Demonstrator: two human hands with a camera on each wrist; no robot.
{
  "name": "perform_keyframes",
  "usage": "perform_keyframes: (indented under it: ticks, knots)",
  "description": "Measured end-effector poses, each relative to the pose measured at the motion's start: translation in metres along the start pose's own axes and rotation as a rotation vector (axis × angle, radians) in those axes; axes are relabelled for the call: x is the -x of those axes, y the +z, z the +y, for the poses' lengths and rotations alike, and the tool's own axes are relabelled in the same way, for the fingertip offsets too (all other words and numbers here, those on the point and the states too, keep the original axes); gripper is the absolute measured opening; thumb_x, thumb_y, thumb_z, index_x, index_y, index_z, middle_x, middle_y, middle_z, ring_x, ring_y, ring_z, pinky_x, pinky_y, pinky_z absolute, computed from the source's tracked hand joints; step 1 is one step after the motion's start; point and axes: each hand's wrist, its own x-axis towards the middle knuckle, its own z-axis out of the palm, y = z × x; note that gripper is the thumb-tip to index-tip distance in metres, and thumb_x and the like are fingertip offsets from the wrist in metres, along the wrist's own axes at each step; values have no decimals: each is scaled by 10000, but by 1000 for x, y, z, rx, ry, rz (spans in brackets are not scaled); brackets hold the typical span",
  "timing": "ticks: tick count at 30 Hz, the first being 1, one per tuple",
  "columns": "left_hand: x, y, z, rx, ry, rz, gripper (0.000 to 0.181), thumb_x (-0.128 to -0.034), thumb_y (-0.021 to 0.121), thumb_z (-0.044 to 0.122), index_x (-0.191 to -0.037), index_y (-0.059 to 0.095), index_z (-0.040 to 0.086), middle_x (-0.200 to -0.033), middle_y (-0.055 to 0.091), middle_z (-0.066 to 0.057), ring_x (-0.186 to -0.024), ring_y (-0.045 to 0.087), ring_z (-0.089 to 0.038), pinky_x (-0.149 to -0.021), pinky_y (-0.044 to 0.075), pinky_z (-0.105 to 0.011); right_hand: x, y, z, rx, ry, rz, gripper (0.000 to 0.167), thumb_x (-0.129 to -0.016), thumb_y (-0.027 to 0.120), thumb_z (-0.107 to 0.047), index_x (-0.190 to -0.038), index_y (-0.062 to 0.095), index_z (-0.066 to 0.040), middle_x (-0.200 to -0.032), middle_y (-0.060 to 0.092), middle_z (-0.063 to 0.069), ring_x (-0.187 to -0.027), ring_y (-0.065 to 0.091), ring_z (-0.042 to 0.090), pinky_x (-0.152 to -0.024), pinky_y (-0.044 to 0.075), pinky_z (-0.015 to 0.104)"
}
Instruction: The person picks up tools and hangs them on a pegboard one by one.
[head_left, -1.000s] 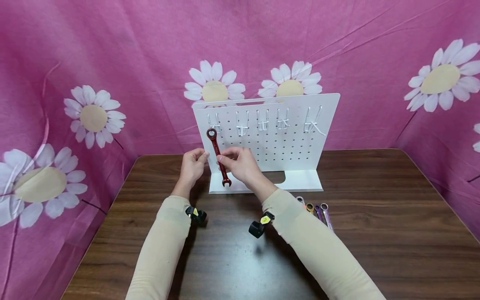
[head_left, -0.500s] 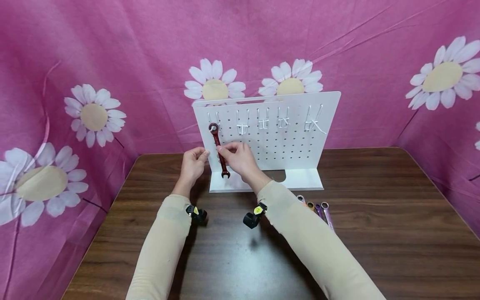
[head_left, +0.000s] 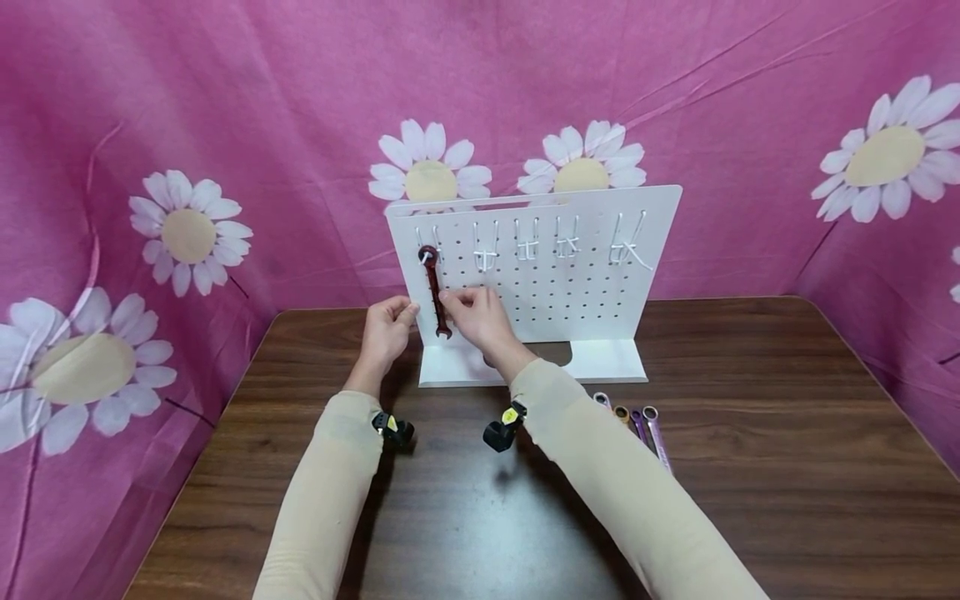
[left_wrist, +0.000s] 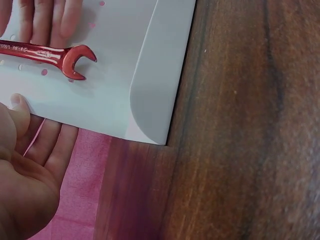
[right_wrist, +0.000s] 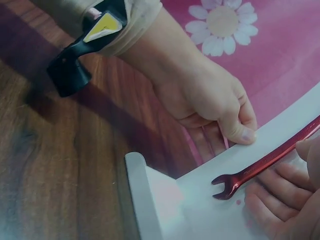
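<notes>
A red wrench stands nearly upright before the left side of a white pegboard, its ring end at the leftmost hook and its open jaw end low. My right hand is at the middle of its shaft; in the right wrist view the thumb of my right hand lies against the wrench, fingers below it. With my left hand I pinch the board's left edge; in the left wrist view that hand has its thumb in front and fingers behind.
Several wrenches, among them a purple one, lie on the wooden table right of the board's base, partly behind my right sleeve. More white hooks run along the board's upper part. A pink floral cloth hangs behind.
The red wrench has moved up and toward the board, its ring now at the leftmost hook, and its lower end has swung left. My right hand moved up slightly; my left has stayed put.
</notes>
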Motion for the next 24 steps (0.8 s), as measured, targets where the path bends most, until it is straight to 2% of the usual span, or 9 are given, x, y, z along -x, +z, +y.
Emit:
perform_keyframes:
  ticks: [2,4,7,10,13,16,19,24]
  knots:
    - [0,0,0,1,-6,-2,226,-1096,629,101,-1045,740,-88,-837,726,-15,-807,641,-81,-829,608,-327,1,-1,4,3,-8,-7,331,-1087,647,-332,-1204,811,-69,-1195,790,125,-1094,688,270,-965,562,418]
    - [1,0,1,0,-3,-3,231,-1096,632,104,-1035,738,-91,-820,716,-11,-812,640,-123,-819,602,-337,2,-1,9,1,-16,-12,309,-1080,656,-307,-1184,817,-65,-1219,793,117,-1106,685,262,-963,560,396]
    - [1,0,0,-5,6,-1,233,-1093,637,106,-1019,731,-94,-784,691,6,-805,619,-163,-745,559,-252,5,-3,14,-5,-8,-22,309,-1072,668,-312,-1175,817,-62,-1189,803,114,-1041,668,244,-880,534,350]
    - [1,0,0,-11,14,1,227,-1090,642,100,-1009,727,-95,-768,670,3,-802,610,-191,-686,503,-183,8,-8,17,1,3,-39,319,-1076,664,-323,-1216,803,-72,-1188,803,103,-1031,667,226,-869,526,334]
    - [1,1,0,-20,19,1,225,-1089,642,98,-1008,727,-95,-799,680,-81,-789,598,-169,-674,485,-171,13,-15,18,19,2,-65,325,-1084,653,-312,-1260,779,-69,-1259,774,105,-1141,685,254,-988,560,410]
    - [1,1,0,-29,25,4,224,-1090,641,98,-1007,727,-91,-816,680,-111,-772,591,-121,-674,485,-169,17,-22,18,48,-24,-86,330,-1080,657,-305,-1280,761,-64,-1322,736,111,-1230,675,281,-1074,551,464]
    - [1,1,0,-27,37,12,219,-1086,642,84,-1002,721,-102,-764,648,-44,-727,559,-65,-656,473,-167,21,-29,18,67,-56,-107,328,-1076,661,-299,-1282,757,-62,-1335,725,118,-1260,669,300,-1104,539,482]
    - [1,2,0,-26,62,25,203,-1072,647,50,-986,715,-121,-678,540,43,-626,445,-40,-576,377,-184,30,-40,20,89,-123,-135,303,-1073,663,-261,-1257,757,-39,-1289,747,142,-1230,697,316,-1107,544,484]
